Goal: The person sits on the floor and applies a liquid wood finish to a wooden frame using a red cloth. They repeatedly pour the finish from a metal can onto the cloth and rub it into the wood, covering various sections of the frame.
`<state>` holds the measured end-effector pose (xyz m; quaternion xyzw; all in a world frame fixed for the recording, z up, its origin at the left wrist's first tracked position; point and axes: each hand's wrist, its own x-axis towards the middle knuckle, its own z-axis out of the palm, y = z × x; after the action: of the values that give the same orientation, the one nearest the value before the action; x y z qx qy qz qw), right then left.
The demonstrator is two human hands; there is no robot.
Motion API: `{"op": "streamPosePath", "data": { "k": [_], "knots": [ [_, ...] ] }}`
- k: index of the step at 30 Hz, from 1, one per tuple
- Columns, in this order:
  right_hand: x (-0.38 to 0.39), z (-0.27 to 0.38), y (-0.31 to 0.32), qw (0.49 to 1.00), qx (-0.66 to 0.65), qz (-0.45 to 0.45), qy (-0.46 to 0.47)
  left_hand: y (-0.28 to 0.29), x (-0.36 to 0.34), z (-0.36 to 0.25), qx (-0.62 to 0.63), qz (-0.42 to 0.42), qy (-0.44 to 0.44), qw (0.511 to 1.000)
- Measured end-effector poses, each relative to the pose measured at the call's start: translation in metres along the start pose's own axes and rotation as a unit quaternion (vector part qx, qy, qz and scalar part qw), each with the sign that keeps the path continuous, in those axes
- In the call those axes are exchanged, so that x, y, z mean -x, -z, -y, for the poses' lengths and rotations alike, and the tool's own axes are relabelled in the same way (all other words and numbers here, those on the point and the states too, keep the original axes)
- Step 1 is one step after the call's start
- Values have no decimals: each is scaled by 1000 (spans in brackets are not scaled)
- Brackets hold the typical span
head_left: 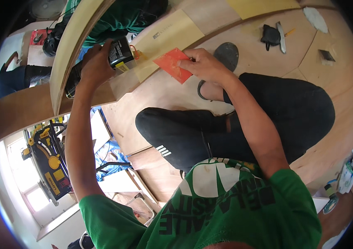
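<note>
My left hand (97, 64) is wrapped over a black box (120, 51) that resembles a battery, with white print and a yellow label on it. A red wire (134, 52) shows at its far right end. The box sits on a curved wooden ledge (162, 41), beside an upright curved plywood edge (73, 54). In my right hand (207, 64) a flat, red-orange square piece (174, 65), which looks like a plastic putty spreader, is pinched between thumb and fingers. It is held close to the front edge of the ledge, and I cannot tell whether it touches the wood.
A black tape measure (270, 35), a utility knife (282, 38) and a white cloth (315, 19) lie at the far right. A grey slipper sole (226, 56) is beyond my crossed legs. A yellow-and-black table saw (50, 162) stands lower left. Another person in green (114, 20) is behind the ledge.
</note>
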<state>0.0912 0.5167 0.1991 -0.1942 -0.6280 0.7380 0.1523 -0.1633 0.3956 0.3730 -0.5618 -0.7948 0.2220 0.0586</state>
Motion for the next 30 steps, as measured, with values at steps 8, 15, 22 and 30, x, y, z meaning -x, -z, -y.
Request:
{"op": "streamPosePath", "data": {
  "k": [8,15,22,30],
  "knots": [
    [-48,28,-14,979,152,-122,52,-16,0,10,-3,-49,-9,999],
    [-77,22,-25,950,280,-115,70,-24,6,14,3,-64,15,998],
    [-90,18,-44,902,375,-150,151,-20,19,20,28,-94,26,995],
    [-91,6,-47,892,379,-165,182,-28,35,24,59,-80,67,993]
  ]
}}
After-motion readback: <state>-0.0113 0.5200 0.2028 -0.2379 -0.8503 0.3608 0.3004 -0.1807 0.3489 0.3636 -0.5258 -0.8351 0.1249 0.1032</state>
